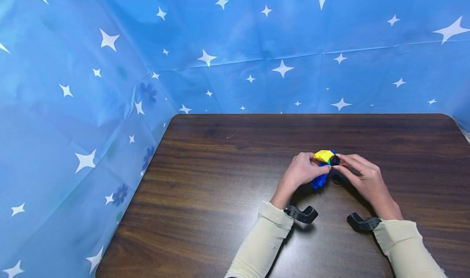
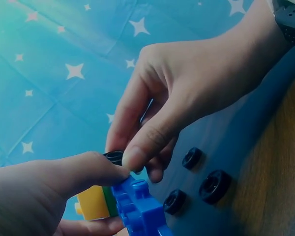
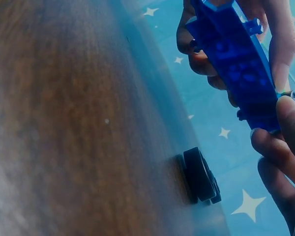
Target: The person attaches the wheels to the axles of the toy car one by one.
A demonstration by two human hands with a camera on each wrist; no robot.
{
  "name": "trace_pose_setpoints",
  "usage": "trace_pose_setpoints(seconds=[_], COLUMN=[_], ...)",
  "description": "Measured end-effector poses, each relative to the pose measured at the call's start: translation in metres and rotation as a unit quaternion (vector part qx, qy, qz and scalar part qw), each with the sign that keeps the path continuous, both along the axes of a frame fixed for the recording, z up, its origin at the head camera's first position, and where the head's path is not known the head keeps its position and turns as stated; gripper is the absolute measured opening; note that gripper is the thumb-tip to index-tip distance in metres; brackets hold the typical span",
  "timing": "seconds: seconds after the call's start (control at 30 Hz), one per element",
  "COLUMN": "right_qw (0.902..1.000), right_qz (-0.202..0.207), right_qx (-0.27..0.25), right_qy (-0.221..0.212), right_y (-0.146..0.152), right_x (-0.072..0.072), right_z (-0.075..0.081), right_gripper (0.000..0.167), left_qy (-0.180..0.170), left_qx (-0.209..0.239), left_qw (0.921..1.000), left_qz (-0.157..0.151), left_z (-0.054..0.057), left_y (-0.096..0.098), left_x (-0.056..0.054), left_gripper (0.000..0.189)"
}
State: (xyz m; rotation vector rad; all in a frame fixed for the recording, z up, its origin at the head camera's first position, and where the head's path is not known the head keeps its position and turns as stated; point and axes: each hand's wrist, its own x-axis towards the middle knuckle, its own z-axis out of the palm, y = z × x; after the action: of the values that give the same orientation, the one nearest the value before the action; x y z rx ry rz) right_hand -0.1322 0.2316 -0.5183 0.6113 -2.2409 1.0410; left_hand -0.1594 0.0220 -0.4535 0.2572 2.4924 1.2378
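Three loose black plastic wheels [image 2: 215, 187] on dark wood-grain surface [image 1: 205, 212]. Beyond, toward far edge: left hand [image 1: 302, 170] grips blue-and-yellow plastic toy chassis [image 3: 238, 69]; right hand [image 1: 366, 176] pinches another black wheel [image 1: 335, 160] against it. Likely wheel-fitting; next calls for square push.

Starry blue cloth [image 1: 238, 31] borders a brown table [image 1: 205, 176]
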Motion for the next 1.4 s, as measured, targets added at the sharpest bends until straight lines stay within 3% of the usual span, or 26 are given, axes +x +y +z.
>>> trace_pose_setpoints(seconds=[0.3, 0.67, 1.0, 1.4], right_qw=[0.9995, 0.9998, 0.9998, 0.9987], right_qz=[-0.01, 0.019, 0.014, 0.0], right_qx=[-0.016, -0.004, -0.001, 0.009], right_qy=[0.025, -0.005, -0.015, -0.051], right_y=[-0.0025, -0.0005, -0.0014, -0.0005], right_x=[-0.0021, -0.0023, -0.0026, 0.0001], right_z=[-0.0004, -0.0011, 0.0001, 0.0036], right_gripper=[0.056, 0.056, 0.057, 0.045], left_qy=[-0.021, -0.038, -0.048, -0.051], left_qx=[0.005, -0.003, 0.022, 0.037], left_qw=[0.9996, 0.9988, 0.9982, 0.9966], left_qz=[0.016, 0.032, 0.028, 0.053], left_z=[0.0016, 0.0008, 0.0001, -0.0009], left_y=[0.0008, 0.0, -0.0039, -0.0065], left_x=[0.0003, -0.0017, -0.0036, -0.0051], left_gripper=[0.033, 0.029, 0.03, 0.03])
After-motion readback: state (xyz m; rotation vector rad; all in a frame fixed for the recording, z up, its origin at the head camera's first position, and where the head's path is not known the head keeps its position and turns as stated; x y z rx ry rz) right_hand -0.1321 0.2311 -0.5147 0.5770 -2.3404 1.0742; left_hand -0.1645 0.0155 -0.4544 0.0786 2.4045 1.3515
